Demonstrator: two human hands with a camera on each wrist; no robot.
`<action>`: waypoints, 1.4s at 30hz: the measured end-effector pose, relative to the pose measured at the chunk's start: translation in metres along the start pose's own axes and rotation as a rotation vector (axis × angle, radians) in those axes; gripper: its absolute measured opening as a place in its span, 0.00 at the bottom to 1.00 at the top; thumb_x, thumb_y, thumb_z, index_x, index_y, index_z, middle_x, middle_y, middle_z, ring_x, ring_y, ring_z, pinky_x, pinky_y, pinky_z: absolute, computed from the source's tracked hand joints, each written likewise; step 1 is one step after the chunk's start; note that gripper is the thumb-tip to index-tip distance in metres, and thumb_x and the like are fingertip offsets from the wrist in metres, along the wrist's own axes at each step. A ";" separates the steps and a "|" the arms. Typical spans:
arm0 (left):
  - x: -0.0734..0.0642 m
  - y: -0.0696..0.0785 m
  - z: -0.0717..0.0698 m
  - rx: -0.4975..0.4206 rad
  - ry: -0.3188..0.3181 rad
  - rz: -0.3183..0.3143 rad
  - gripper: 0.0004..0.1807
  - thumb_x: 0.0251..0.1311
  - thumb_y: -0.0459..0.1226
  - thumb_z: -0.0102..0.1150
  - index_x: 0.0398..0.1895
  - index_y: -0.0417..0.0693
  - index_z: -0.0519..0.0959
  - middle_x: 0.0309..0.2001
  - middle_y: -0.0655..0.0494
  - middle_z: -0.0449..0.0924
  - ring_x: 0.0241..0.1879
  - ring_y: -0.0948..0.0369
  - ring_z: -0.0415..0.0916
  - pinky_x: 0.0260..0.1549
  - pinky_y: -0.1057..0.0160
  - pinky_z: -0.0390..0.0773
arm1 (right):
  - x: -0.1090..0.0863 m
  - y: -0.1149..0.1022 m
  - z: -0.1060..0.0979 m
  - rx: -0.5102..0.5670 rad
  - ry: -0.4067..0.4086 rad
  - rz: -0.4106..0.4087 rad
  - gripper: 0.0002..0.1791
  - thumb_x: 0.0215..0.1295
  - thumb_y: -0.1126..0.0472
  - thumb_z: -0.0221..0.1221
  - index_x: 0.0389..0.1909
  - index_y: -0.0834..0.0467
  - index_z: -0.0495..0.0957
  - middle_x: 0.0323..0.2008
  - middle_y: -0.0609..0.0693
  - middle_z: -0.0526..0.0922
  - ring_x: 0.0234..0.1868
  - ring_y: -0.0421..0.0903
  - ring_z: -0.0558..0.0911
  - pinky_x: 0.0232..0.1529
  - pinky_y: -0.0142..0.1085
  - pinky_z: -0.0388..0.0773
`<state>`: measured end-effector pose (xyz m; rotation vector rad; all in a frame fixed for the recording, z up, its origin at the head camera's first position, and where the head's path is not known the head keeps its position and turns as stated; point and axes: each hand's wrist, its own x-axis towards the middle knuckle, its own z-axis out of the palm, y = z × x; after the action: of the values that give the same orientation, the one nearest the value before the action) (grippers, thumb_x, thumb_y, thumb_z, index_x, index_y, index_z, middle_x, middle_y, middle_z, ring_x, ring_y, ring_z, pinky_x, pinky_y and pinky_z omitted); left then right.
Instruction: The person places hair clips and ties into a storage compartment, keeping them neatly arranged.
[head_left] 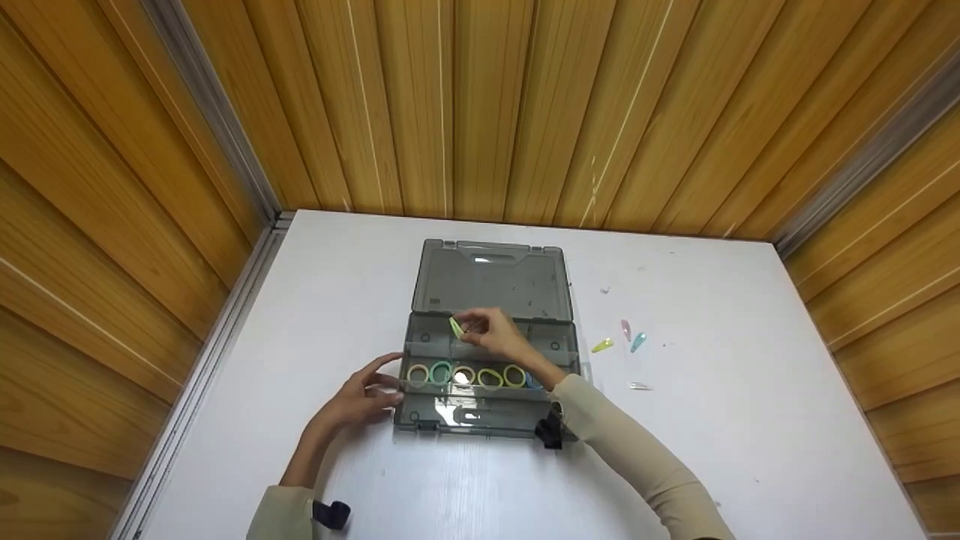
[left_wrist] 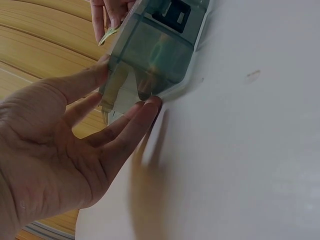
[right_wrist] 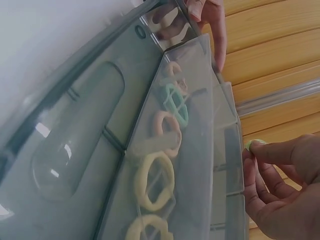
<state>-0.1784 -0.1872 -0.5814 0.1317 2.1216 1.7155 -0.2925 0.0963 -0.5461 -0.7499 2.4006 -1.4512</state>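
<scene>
A grey see-through storage box point(head_left: 435, 416) lies with its lid point(head_left: 491, 281) folded back. In its middle row sit several hair ties, among them a teal one point(head_left: 441, 373) and a yellow one point(head_left: 514, 376). My right hand point(head_left: 491, 334) pinches a yellow-green hair clip point(head_left: 456, 328) between thumb and fingertips above the back left compartments. The right wrist view shows only the clip's tip. Against the box's left side rests my left hand point(head_left: 360, 397), its fingers loosely extended and fingertips at the wall, as the left wrist view also shows.
Right of the box on the white table point(head_left: 735, 420) lie a yellow hair clip point(head_left: 602, 345), a pink clip point(head_left: 625, 328), a teal clip point(head_left: 638, 342) and a small pale piece point(head_left: 640, 386). Wood-patterned walls point(head_left: 487, 112) border the table at the back and sides.
</scene>
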 end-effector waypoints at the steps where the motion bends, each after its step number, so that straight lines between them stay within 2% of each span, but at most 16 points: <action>1: 0.000 0.000 0.000 0.002 0.005 -0.007 0.43 0.66 0.35 0.66 0.80 0.51 0.56 0.61 0.30 0.73 0.50 0.53 0.84 0.52 0.46 0.85 | 0.001 0.000 0.002 0.000 0.003 0.010 0.17 0.63 0.72 0.66 0.53 0.69 0.82 0.42 0.66 0.87 0.38 0.50 0.86 0.39 0.26 0.80; 10: 0.001 0.000 0.001 -0.005 0.014 -0.020 0.43 0.66 0.34 0.66 0.80 0.51 0.57 0.62 0.29 0.73 0.51 0.53 0.84 0.52 0.45 0.85 | 0.011 0.002 0.018 0.013 0.040 0.110 0.15 0.60 0.74 0.66 0.50 0.68 0.84 0.40 0.64 0.87 0.35 0.40 0.83 0.40 0.29 0.82; 17: 0.002 -0.002 -0.001 0.015 0.014 -0.017 0.42 0.66 0.36 0.66 0.80 0.52 0.57 0.61 0.30 0.73 0.52 0.51 0.83 0.53 0.46 0.85 | 0.022 -0.005 0.027 0.058 0.047 0.205 0.14 0.59 0.74 0.67 0.47 0.69 0.85 0.40 0.64 0.88 0.36 0.42 0.84 0.39 0.31 0.84; 26: 0.001 -0.003 -0.001 0.014 0.017 -0.015 0.42 0.66 0.34 0.66 0.80 0.52 0.57 0.61 0.30 0.74 0.52 0.50 0.83 0.53 0.46 0.85 | 0.033 -0.011 0.040 -0.022 0.052 0.286 0.11 0.58 0.72 0.68 0.42 0.67 0.87 0.36 0.59 0.89 0.30 0.38 0.81 0.33 0.27 0.78; 31: 0.001 -0.003 -0.001 0.009 0.002 -0.004 0.41 0.67 0.33 0.65 0.80 0.51 0.57 0.61 0.30 0.74 0.51 0.51 0.84 0.53 0.46 0.85 | 0.038 -0.012 0.047 -0.063 0.040 0.293 0.11 0.58 0.73 0.63 0.42 0.67 0.87 0.36 0.60 0.90 0.28 0.37 0.78 0.31 0.26 0.75; 35: 0.002 -0.002 -0.001 -0.006 -0.006 -0.008 0.41 0.67 0.33 0.65 0.80 0.52 0.57 0.61 0.30 0.74 0.51 0.52 0.84 0.53 0.46 0.85 | 0.042 -0.013 0.052 -0.079 0.042 0.289 0.12 0.57 0.74 0.62 0.41 0.68 0.87 0.36 0.61 0.90 0.28 0.38 0.78 0.33 0.28 0.77; 42: 0.003 -0.004 -0.003 -0.022 -0.022 0.011 0.42 0.66 0.34 0.66 0.80 0.51 0.57 0.61 0.30 0.74 0.49 0.54 0.84 0.53 0.46 0.84 | 0.048 -0.012 0.059 -0.107 0.050 0.329 0.12 0.54 0.72 0.66 0.41 0.66 0.88 0.38 0.59 0.91 0.29 0.38 0.78 0.33 0.27 0.77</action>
<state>-0.1813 -0.1901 -0.5849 0.1563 2.0895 1.7352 -0.3022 0.0212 -0.5610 -0.3201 2.5077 -1.2319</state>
